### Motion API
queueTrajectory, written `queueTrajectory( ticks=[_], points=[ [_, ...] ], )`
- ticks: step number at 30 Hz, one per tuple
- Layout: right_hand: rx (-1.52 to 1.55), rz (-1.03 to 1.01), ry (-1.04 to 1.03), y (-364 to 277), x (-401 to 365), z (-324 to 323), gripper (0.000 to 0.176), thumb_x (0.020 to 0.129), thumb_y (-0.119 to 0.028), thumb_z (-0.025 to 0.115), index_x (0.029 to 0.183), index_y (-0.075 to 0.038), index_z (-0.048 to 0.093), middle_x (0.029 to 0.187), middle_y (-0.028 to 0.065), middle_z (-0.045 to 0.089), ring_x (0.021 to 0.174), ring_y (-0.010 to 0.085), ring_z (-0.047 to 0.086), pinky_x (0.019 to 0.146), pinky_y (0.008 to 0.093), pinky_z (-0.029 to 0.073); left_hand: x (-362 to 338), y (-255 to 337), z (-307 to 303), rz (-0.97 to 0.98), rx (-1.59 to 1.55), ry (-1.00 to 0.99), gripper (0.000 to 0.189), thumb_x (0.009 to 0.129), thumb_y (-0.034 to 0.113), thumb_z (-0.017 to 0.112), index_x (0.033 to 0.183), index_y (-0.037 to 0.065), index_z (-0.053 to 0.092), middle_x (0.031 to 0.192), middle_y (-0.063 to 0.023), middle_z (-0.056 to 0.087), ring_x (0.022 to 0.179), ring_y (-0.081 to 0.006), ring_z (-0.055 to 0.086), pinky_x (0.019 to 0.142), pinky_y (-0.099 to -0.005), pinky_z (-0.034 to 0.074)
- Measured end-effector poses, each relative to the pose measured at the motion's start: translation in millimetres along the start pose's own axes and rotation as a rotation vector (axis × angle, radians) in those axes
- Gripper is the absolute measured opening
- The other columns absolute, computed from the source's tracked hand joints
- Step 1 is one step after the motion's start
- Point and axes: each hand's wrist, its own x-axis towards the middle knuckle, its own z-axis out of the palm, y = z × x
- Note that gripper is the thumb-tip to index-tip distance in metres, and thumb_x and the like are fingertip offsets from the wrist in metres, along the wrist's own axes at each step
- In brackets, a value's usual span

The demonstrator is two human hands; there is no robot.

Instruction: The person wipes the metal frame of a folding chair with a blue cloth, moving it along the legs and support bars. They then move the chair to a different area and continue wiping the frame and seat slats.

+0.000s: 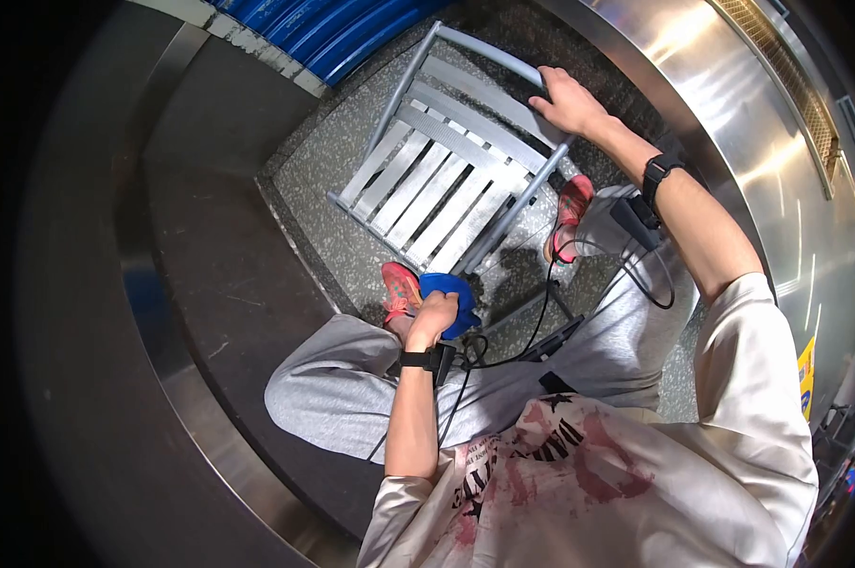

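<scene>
Between my feet a grey slatted chair (434, 194) with a tubular metal frame stands tilted on the speckled floor. My right hand (571, 102) is closed over the corner of its upper rail, thumb toward the slats. My left hand (434, 317) is closed on a blue cloth (459, 301), bunched low beside the chair's near edge. Part of the cloth is hidden under the fingers. Black straps with small devices sit on both wrists, and a black cable (541, 312) runs loosely across my lap.
A dark panel with a metal edge (186, 379) curves along the left. Shiny stainless steel (730, 104) rises on the right. A blue ribbed shutter (328, 33) is at the back. My red shoes (401, 289) are planted either side of the chair.
</scene>
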Motion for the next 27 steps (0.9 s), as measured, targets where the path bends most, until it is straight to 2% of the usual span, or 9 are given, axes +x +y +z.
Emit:
queueTrajectory(
  ticks=[10, 14, 17, 20, 22, 23, 24, 25, 27],
  points=[
    [-0.042, 0.154, -0.006, -7.9, -5.7, 16.1, 0.071, 0.087, -0.028, 0.070, 0.145, 0.000, 0.040, 0.138, 0.0217, 0.052, 0.132, 0.0369, 0.049, 0.106, 0.0522, 0.042, -9.9, 4.6, -1.4, -0.011, -0.061, -0.019, 0.056, 0.098, 0.037, 0.052, 0.107, -0.017, 0.063, 0.103, -0.0354, 0.068, 0.104, -0.0403, 0.068, 0.089, -0.0424, 0.051],
    [-0.204, 0.023, 0.257, -22.4, -32.9, 21.0, 0.066, 0.084, -0.020, 0.068, 0.142, -0.001, 0.043, 0.142, 0.0203, 0.049, 0.137, 0.0362, 0.042, 0.109, 0.0534, 0.039, -43.2, 17.3, -12.8, 0.002, 0.037, -0.053, 0.056, 0.099, 0.038, 0.053, 0.111, -0.016, 0.062, 0.102, -0.0342, 0.068, 0.106, -0.0404, 0.067, 0.090, -0.0411, 0.050],
    [-0.041, -0.264, 0.167, -42.7, -68.6, 13.3, 0.047, 0.088, -0.023, 0.067, 0.126, 0.002, 0.056, 0.134, 0.0202, 0.057, 0.126, 0.0362, 0.054, 0.105, 0.0445, 0.044, -73.7, 39.7, -25.1, 0.150, -0.130, -0.075, 0.045, 0.101, 0.029, 0.055, 0.118, -0.012, 0.060, 0.109, -0.0272, 0.069, 0.109, -0.0314, 0.067, 0.092, -0.0364, 0.050],
    [0.860, -0.398, -0.594, -87.3, -140.4, 2.3, 0.038, 0.095, -0.031, 0.067, 0.115, 0.000, 0.063, 0.119, 0.0118, 0.066, 0.106, 0.0233, 0.066, 0.093, 0.0346, 0.052, -98.1, 69.3, -22.0, 0.509, -0.717, -0.129, 0.036, 0.096, 0.001, 0.057, 0.132, -0.003, 0.055, 0.120, -0.0080, 0.066, 0.107, -0.0097, 0.059, 0.092, -0.0273, 0.048],
    [1.139, -0.077, -0.731, -112.5, -193.1, 10.8, 0.046, 0.096, -0.044, 0.067, 0.119, -0.004, 0.067, 0.107, 0.0053, 0.070, 0.102, 0.0125, 0.063, 0.091, 0.0279, 0.048, -100.8, 78.0, -13.7, 0.539, -0.657, -0.077, 0.033, 0.094, -0.003, 0.057, 0.128, -0.002, 0.054, 0.112, -0.0074, 0.065, 0.103, -0.0114, 0.060, 0.090, -0.0277, 0.048],
    [1.139, -0.081, -0.737, -121.1, -207.9, 10.2, 0.046, 0.096, -0.044, 0.067, 0.119, -0.004, 0.067, 0.107, 0.0053, 0.070, 0.102, 0.0125, 0.063, 0.091, 0.0279, 0.048, -95.9, 76.1, -5.7, 0.579, -0.698, -0.146, 0.028, 0.092, -0.006, 0.057, 0.119, -0.002, 0.054, 0.102, -0.0055, 0.063, 0.097, -0.0133, 0.059, 0.087, -0.0282, 0.048],
    [1.321, 0.202, -0.708, -128.2, -218.6, 9.4, 0.043, 0.098, -0.040, 0.065, 0.122, -0.004, 0.066, 0.107, 0.0021, 0.069, 0.102, 0.0099, 0.061, 0.090, 0.0262, 0.048, -80.3, 67.2, 13.0, 0.723, -0.660, -0.080, 0.022, 0.092, -0.001, 0.058, 0.113, -0.003, 0.054, 0.095, -0.0091, 0.060, 0.088, -0.0191, 0.060, 0.080, -0.0310, 0.049],
    [1.486, 0.496, -0.664, -132.7, -226.5, 9.3, 0.041, 0.100, -0.036, 0.064, 0.125, -0.004, 0.065, 0.107, -0.0012, 0.068, 0.102, 0.0073, 0.060, 0.089, 0.0245, 0.048, -79.6, 66.4, 13.6, 0.652, -0.482, -0.082, 0.022, 0.093, 0.004, 0.060, 0.113, -0.004, 0.054, 0.093, -0.0118, 0.059, 0.084, -0.0226, 0.059, 0.077, -0.0321, 0.048],
    [1.546, 0.575, -0.638, -129.0, -241.4, 31.1, 0.037, 0.101, -0.032, 0.062, 0.126, -0.004, 0.064, 0.107, -0.0010, 0.068, 0.101, 0.0072, 0.060, 0.088, 0.0239, 0.048, -75.4, 61.7, 15.1, 0.576, -0.305, -0.082, 0.024, 0.093, 0.009, 0.062, 0.112, -0.004, 0.054, 0.092, -0.0144, 0.058, 0.079, -0.0262, 0.058, 0.074, -0.0332, 0.047]
  ],
)
